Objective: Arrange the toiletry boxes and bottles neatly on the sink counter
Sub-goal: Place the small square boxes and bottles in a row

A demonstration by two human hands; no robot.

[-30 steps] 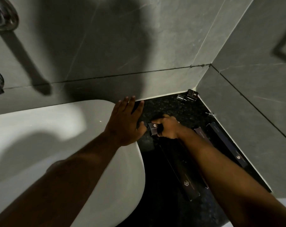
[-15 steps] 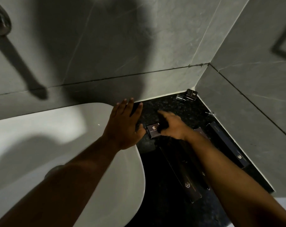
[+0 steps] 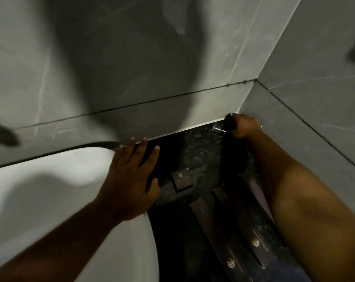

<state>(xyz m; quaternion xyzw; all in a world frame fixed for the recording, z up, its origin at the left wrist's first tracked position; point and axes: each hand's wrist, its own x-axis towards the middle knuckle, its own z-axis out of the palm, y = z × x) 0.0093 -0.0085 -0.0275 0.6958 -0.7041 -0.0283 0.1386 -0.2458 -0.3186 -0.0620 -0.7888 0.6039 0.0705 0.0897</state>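
Since half a second ago the right hand (image 3: 244, 127) has let go of the small square box (image 3: 181, 179) and shot up into the far corner of the counter, while the camera has tipped a bit closer and to the right. That box now sits by itself on the black speckled counter (image 3: 201, 143), logo side up, just right of the left thumb and not touching it as far as I can see.

Room is pretty dim. Grey stone-look wall tiles (image 3: 111, 68) with dark grout lines meet in a corner at upper right, and a big shadow of the person falls across the back wall. White sink basin (image 3: 50, 190) fills the lower left, its curved rim butting up against the dark counter.

Left hand (image 3: 129, 178) lies flat, palm down, half on the sink rim and half on the counter, fingers spread apart and pointing at the back wall, holding nothing.

Right hand is curled, knuckles up, right in the corner where both walls meet the counter. Its fingers are wrapped around something small and dark, but it's blurred, so I can't tell exactly what. A little bottle with a silvery cap (image 3: 219, 128) pokes out just left of that hand.

Under the right forearm, long dark boxes (image 3: 217, 237) with gold logos lie side by side, running toward the bottom edge.
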